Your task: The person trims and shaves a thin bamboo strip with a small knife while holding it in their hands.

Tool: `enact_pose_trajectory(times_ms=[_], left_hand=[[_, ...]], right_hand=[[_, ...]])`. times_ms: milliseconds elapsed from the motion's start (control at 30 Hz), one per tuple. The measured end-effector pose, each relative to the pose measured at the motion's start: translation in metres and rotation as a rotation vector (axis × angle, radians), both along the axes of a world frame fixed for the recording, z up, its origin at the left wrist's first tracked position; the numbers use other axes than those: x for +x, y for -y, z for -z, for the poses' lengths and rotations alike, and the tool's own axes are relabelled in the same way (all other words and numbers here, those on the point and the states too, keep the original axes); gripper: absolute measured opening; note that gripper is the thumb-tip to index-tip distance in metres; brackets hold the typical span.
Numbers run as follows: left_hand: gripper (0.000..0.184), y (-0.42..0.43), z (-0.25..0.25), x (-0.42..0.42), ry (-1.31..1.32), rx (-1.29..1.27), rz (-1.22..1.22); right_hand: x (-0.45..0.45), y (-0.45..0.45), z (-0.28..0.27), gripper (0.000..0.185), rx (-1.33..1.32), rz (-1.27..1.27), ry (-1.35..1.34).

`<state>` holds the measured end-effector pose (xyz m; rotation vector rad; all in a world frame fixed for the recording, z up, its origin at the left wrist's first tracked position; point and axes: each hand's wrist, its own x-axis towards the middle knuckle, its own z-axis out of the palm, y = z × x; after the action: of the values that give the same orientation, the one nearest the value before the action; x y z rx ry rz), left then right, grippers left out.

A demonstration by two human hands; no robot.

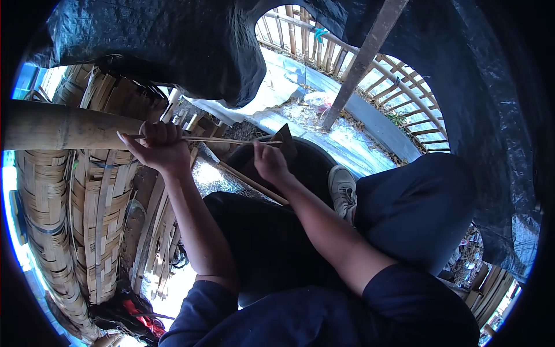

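A stick [219, 140] is being gripped near one end by the left hand [159, 141], fingers curled around it in front of the pole [69, 128], and near the other by the closed right hand [270, 162], apparently being steadied at two points.

Daylight glares through the bamboo fence [407, 88] and bleaches the pale sheeting [267, 95], while the black tarpaulin [162, 46] and navy shirt [306, 318] sink into bluish shadow. Fisheye distortion bends the edges; corners go black.

A short-sleeved navy shirt [312, 318], dark trousers [416, 214] and a pale shoe [343, 191] are worn.
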<state>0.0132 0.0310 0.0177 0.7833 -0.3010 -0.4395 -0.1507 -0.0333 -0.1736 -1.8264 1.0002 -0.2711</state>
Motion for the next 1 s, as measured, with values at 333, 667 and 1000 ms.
enact_pose_trajectory(times_ms=[333, 667, 1000], left_hand=[[0.064, 0.007, 0.001, 0.001, 0.019, 0.073, -0.221], [0.063, 0.005, 0.005, 0.006, 0.051, 0.036, -0.193], [0.061, -0.004, 0.013, 0.018, 0.007, 0.064, -0.283]], right_hand=[[0.020, -0.002, -0.060, 0.054, -0.037, -0.129, -0.108], [-0.017, 0.011, 0.045, 0.042, -0.206, -0.112, -0.282], [-0.017, 0.015, 0.026, 0.052, -0.011, -0.156, -0.353]])
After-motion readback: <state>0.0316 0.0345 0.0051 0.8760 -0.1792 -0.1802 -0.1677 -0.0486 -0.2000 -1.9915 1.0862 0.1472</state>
